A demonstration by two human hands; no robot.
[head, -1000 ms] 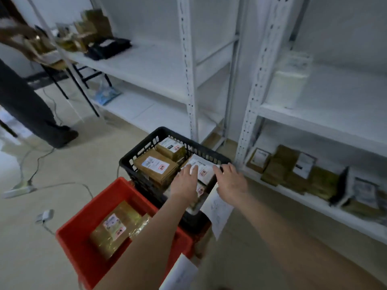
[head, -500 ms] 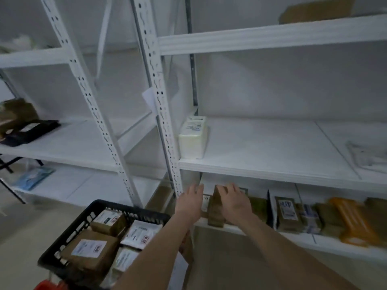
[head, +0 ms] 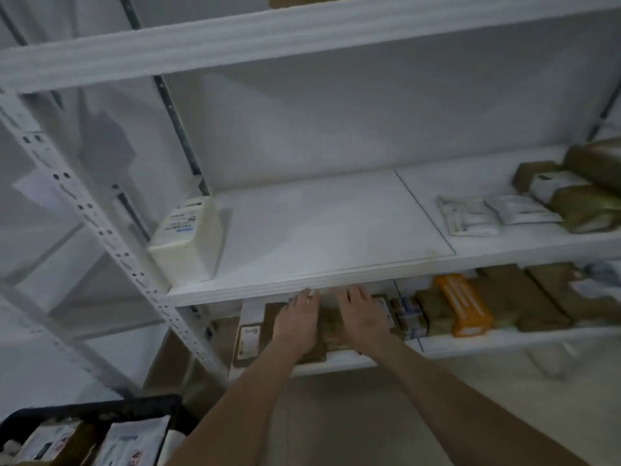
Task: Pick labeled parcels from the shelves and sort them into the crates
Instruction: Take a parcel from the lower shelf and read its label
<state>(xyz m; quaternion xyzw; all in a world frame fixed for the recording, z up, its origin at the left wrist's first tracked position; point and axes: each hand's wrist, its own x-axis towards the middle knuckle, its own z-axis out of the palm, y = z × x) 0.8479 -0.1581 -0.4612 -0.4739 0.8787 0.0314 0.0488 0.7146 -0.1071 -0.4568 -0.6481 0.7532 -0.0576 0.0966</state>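
Brown parcel (head: 328, 327) between left hand (head: 297, 322) and right hand (head: 363, 319); both flat, straight-fingered.

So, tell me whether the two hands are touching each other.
Apart. The head view shows the left hand and the right hand side by side at the lower shelf, with a strip of brown parcel visible between them.

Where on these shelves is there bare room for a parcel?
The middle shelf is bare between the white box and the white pouches at right. The lower shelf, where the left hand and right hand reach, is crowded.
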